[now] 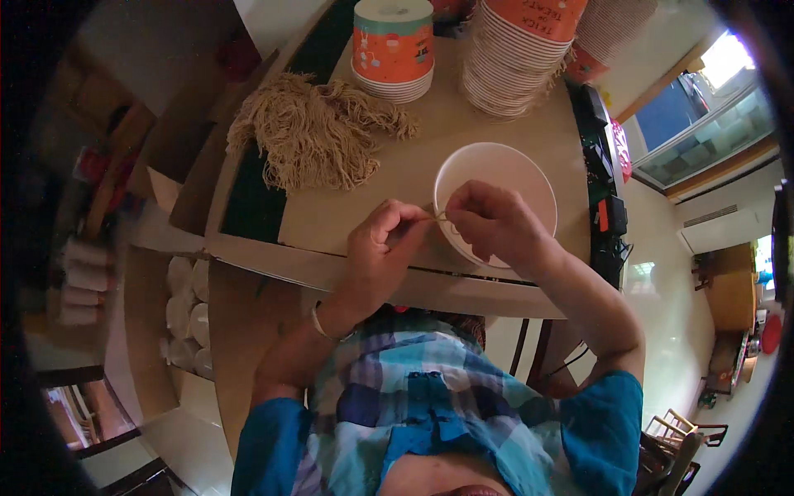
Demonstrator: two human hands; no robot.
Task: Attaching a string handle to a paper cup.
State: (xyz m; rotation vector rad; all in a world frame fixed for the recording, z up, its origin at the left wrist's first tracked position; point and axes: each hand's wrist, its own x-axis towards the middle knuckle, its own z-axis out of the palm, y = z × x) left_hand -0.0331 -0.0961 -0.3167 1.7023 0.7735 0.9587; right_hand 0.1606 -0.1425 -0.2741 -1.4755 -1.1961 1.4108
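A white paper bucket (531, 172) lies by the near edge of the table, its mouth toward me. At its left rim my left hand (385, 248) pinches a thin piece of twine (439, 217) between thumb and forefinger. The same twine runs into the closed fingertips of my right hand (494, 217), which is held in front of the bucket's mouth. Whether the twine passes through the bucket's wall is hidden by my fingers. Beyond my left hand, a loose heap of tan twine (308, 132) is spread on the cardboard.
Orange and green buckets (393, 50) stand nested behind the twine heap. A taller bucket stack (509, 74) rises at the far right, with another behind it. Black devices (610, 219) line the table's right edge. On the left, an open carton (153, 331) holds several white rolled items.
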